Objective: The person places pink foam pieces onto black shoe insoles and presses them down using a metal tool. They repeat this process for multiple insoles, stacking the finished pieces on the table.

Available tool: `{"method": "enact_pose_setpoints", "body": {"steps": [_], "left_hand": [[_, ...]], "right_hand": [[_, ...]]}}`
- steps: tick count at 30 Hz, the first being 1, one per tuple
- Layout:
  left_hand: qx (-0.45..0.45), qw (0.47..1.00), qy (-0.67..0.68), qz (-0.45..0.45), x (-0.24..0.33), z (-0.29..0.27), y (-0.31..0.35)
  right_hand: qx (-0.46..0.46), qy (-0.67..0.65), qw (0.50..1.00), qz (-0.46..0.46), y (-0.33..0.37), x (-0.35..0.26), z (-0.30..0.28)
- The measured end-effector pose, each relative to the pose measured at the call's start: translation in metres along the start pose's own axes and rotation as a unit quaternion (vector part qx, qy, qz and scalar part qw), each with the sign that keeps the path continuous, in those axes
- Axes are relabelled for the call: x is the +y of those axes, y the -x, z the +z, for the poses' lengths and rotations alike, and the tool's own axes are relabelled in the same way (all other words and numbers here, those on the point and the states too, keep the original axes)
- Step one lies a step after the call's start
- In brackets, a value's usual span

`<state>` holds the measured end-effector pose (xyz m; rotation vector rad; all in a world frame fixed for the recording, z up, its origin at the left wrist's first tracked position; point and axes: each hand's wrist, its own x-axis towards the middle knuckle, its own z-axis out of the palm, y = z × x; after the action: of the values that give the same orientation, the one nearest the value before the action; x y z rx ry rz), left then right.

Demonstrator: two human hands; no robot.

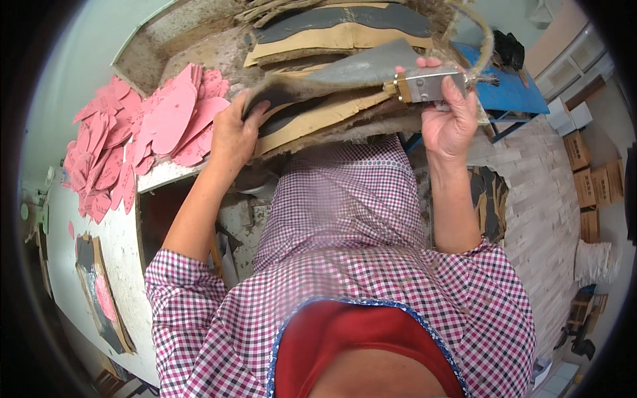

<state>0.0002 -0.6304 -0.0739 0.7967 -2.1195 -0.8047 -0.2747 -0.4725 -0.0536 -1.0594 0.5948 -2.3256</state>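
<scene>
My left hand [237,129] is closed on the left end of a dark grey sheet [371,61] with a curled edge. In my right hand [449,119] is a boxy silver metal hand tool [424,86] with a brass-coloured front. A pale, fuzzy hose [486,43] runs up from the tool's right end. The tool's front touches or nearly touches the sheet's right end; I cannot tell which. Beneath the sheet lies a tan-bordered dark piece [325,119] with fuzzy edges. Farther back, similar grey and tan pieces [338,30] are stacked.
Pink sole-shaped pieces [176,116] lie heaped on the white table [66,192] at left. Another dark tan-edged piece with a pink patch [103,298] lies nearer. A blue table [507,93] stands at far right, with cardboard boxes [590,182] along the wall. Dark scraps [488,199] lie low beside my right forearm.
</scene>
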Motion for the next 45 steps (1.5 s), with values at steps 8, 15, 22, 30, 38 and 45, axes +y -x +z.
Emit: {"method": "enact_pose_setpoints", "body": {"steps": [8,15,22,30,38,45], "left_hand": [[0.164,0.975,0.146,-0.019,-0.011,-0.044,0.019],[0.423,0.868,0.249,-0.079,-0.037,-0.224,0.164],[0.634,0.735,0.017,-0.241,-0.053,-0.373,0.436],[0.394,0.611,-0.629,-0.273,-0.055,-0.343,0.372],[0.101,0.816,-0.482,-0.304,-0.134,-0.245,0.135],[0.052,0.801,-0.515,-0.302,-0.15,-0.253,0.125]], "right_hand": [[0.054,0.007,0.995,0.084,0.026,0.027,-0.003],[0.012,0.061,0.994,0.092,0.029,0.009,-0.048],[0.014,0.049,0.994,0.099,0.016,0.009,-0.042],[0.019,0.061,0.994,0.087,0.02,-0.001,-0.041],[-0.039,0.055,0.997,0.034,0.017,-0.009,-0.01],[-0.119,0.147,0.98,-0.061,0.016,0.007,0.024]]}}
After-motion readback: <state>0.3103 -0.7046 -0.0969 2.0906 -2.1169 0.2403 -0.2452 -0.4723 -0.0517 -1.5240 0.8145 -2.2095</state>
